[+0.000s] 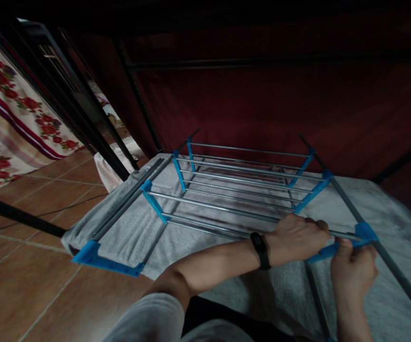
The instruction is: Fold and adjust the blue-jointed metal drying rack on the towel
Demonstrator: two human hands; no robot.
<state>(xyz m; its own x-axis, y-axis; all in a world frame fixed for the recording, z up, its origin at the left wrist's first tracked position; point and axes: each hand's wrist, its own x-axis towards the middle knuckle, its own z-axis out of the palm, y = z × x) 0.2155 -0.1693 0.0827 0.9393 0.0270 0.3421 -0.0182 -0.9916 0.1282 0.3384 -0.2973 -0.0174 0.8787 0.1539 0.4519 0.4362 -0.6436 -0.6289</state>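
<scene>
Rack frame (241,190) of grey metal tubes and blue plastic connectors lies flat on a grey towel (191,237) spread over the tiled floor (31,285). Your left hand (296,237) is closed around a cross tube near the front right corner, and your right hand (353,270) is clamped on the blue corner connector (365,232) just beside it. Judging by its build, the frame looks light and stiff, though the push-fit joints may work loose, so take hold at the tubes close to a connector, as you do now. A loose blue side piece (106,259) rests at the towel's left edge. Behind stands a dark red fabric wall (280,104); a floral cloth (9,123) hangs at left.
</scene>
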